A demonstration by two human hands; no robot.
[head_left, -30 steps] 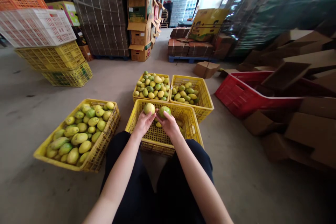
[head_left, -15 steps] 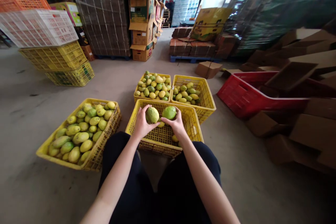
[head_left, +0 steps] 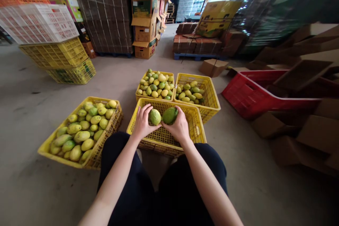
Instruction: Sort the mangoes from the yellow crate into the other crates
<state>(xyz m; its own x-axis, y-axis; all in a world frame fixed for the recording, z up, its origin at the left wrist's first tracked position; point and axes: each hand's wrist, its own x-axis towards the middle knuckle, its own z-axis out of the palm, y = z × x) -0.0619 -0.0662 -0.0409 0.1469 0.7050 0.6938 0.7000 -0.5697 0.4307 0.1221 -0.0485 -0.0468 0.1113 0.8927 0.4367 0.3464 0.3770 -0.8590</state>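
Observation:
My left hand [head_left: 143, 122] is closed around a pale yellow-green, roundish fruit [head_left: 155, 117], thumb underneath and fingers over its far side. A darker green oval fruit [head_left: 170, 116] is gripped in my right hand [head_left: 179, 124]. Both fruits are held side by side, close together, above a yellow plastic crate [head_left: 199, 127] in front of my knees. The crate's slotted floor shows between and below my hands; its near right part is hidden by my right hand and wrist. To my left, another yellow crate [head_left: 104, 137] is heaped with similar yellow and green fruits [head_left: 82, 136].
Beyond the near crate stand a full yellow crate [head_left: 137, 91] and a partly filled one [head_left: 212, 93]. A red crate [head_left: 243, 95] and cardboard boxes [head_left: 317, 123] lie to the right. Stacked crates [head_left: 57, 53] are at left; a loaded blue pallet [head_left: 197, 56] stands farther back.
The fruit in my right hand has turned and shows a darker green side. My right hand has shifted slightly, covering fruit seen earlier in the near crate. My left hand still holds its fruit.

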